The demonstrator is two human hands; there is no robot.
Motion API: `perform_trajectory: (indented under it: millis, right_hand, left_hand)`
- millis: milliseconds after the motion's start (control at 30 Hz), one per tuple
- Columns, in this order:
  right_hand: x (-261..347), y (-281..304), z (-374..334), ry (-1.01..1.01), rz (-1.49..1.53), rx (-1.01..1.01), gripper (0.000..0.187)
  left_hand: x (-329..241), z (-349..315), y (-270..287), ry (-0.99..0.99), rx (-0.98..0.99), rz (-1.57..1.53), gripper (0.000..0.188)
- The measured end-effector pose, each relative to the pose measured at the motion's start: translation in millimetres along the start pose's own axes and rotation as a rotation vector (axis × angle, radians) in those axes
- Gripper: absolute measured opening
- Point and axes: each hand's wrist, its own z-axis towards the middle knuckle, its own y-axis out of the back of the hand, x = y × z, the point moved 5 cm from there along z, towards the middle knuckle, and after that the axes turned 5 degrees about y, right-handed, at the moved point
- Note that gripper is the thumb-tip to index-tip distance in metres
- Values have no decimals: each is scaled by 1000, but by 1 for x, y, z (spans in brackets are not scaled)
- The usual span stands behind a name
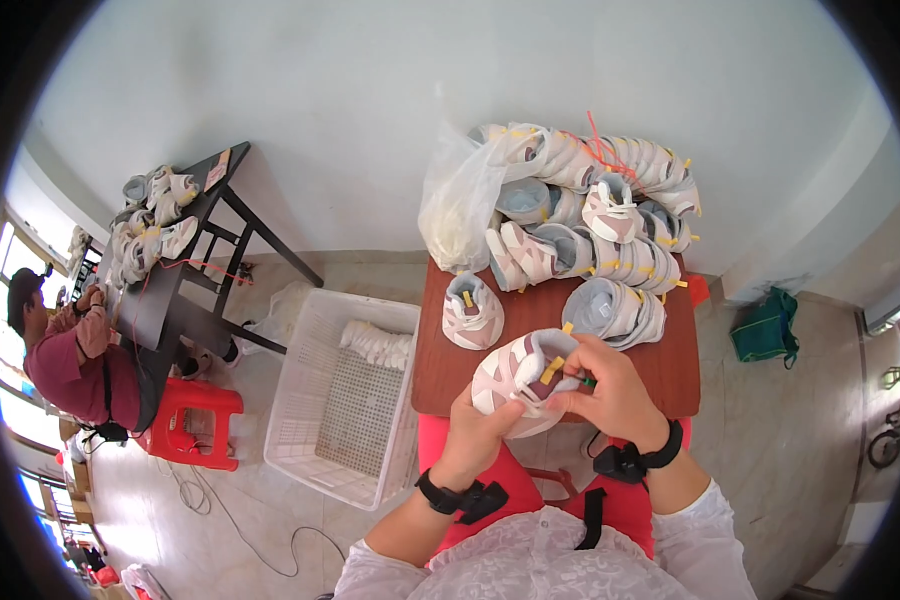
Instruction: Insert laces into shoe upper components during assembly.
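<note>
A white and mauve shoe upper point(510, 372) is held up in front of me, over the near edge of the reddish-brown table point(435, 385). My left hand point(482, 428) is closed round its lower left side, thumb on top. At the collar opening my right hand point(615, 392) grips the edge beside a yellow tab point(553, 370); a small green bit shows by its fingers, too little to identify. A similar shoe upper point(472, 318) stands alone on the table, just beyond my left hand. Stacked rows of shoe uppers point(630, 265) fill the far part.
A clear plastic bag point(457, 215) with pale contents leans at the table's far left. Left of the table, a white plastic crate point(295, 400) holds some white pieces. Farther left, a person point(75, 370) works at a black table point(155, 300) near a red stool point(195, 425). A green bag point(767, 327) lies right.
</note>
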Motion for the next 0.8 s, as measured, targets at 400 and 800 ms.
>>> perform_trajectory:
  millis: [400, 800]
  right_hand:
    - [-93, -65, 53, -209, 482, -173, 53]
    - [-142, -104, 113, -141, -5, -86, 55]
  left_hand:
    - [15, 61, 51, 47, -78, -349, 43]
    - [30, 114, 136, -29, -542, 516, 43]
